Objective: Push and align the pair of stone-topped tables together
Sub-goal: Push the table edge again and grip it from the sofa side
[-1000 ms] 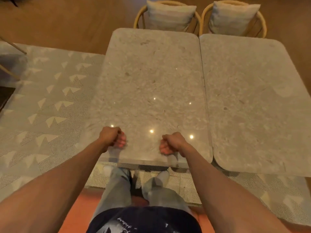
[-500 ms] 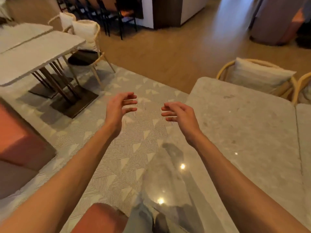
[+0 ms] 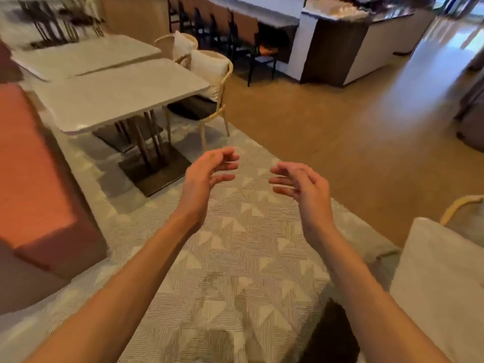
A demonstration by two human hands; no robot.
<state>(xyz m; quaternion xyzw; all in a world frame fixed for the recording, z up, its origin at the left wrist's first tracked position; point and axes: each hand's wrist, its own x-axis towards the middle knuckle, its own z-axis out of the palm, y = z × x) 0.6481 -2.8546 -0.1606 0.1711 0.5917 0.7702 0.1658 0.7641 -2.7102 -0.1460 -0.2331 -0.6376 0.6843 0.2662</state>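
My left hand (image 3: 204, 179) and my right hand (image 3: 303, 189) hover in the air over the patterned rug, fingers spread and slightly curled, holding nothing. At the lower right edge lies a corner of a pale stone-topped table (image 3: 440, 279), apart from both hands. At the upper left stands another pair of stone-topped tables: the nearer table (image 3: 115, 95) on a dark metal pedestal and the farther table (image 3: 83, 56) behind it, with a narrow gap between their tops. That area is blurred by motion.
An orange-red upholstered bench (image 3: 31, 174) runs along the left. Wicker chairs with cushions (image 3: 209, 74) sit at the far tables, and a chair rim (image 3: 458, 205) shows at right. Dark bar stools (image 3: 235, 30) and a counter (image 3: 340, 43) line the back. Wooden floor (image 3: 340, 132) lies beyond the rug (image 3: 235, 258).
My hands let go of the near table's edge and rose, opening. The view swung left, so the near table slid off to the right and the far pair of tables came closer.
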